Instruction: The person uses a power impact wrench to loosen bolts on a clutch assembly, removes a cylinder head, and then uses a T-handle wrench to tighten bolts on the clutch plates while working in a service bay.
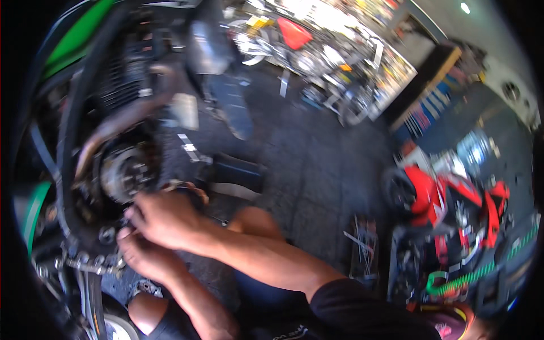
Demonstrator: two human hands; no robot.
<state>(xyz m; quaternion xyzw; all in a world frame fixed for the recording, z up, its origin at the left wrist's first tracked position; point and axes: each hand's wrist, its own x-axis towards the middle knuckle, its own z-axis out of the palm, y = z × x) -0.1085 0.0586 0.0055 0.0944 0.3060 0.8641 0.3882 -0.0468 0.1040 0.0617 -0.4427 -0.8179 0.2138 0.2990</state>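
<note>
Close in on the lower engine of a motorcycle (pixel 65 141) at the left, my right hand (pixel 161 218) reaches across with fingers bent and pressed in below a round engine housing (pixel 122 175). Just beneath it, my left hand (pixel 144 255) has its fingers curled at the same spot, beside the dark frame tube and metal linkage (pixel 85 263). Whatever my fingertips grip is hidden or too blurred to make out. A rusty exhaust pipe (pixel 113 119) curves above the housing.
A black cylindrical part (pixel 232 173) lies on the dark floor (pixel 306 170). Motorcycles and parts (pixel 309 62) line the bright back. Red fairings (pixel 433 192), a water jug (pixel 473 147), a green hose (pixel 464 280) and a tray of thin tools (pixel 362 243) are at the right.
</note>
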